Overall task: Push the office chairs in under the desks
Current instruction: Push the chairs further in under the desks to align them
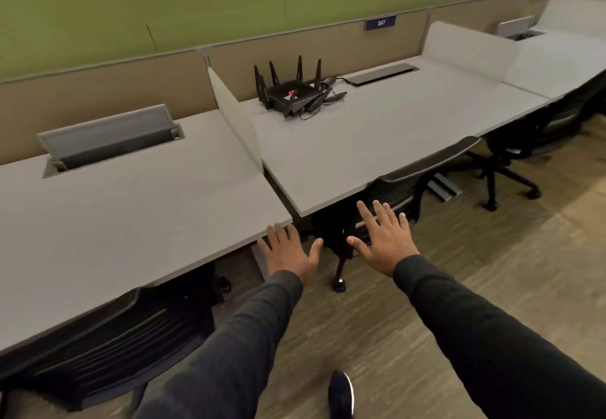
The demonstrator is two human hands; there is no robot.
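A black mesh office chair (423, 169) stands tucked against the front edge of the middle grey desk (360, 136), its backrest top level with the desktop. My right hand (383, 238) is spread flat in front of that chair's back, fingers apart, holding nothing. My left hand (288, 251) hovers open beside the corner of the left desk (114, 222). Another black chair (108, 346) sits under the left desk at the lower left. A third chair (511, 156) stands at the right, under the far desk's edge.
A black router (295, 94) with upright antennas and cables sits at the back of the middle desk. White dividers (236, 117) separate the desks. A cable flap (108, 136) stands raised on the left desk. Wood-look floor (459, 254) stretches to the right; my shoe (341, 395) shows below.
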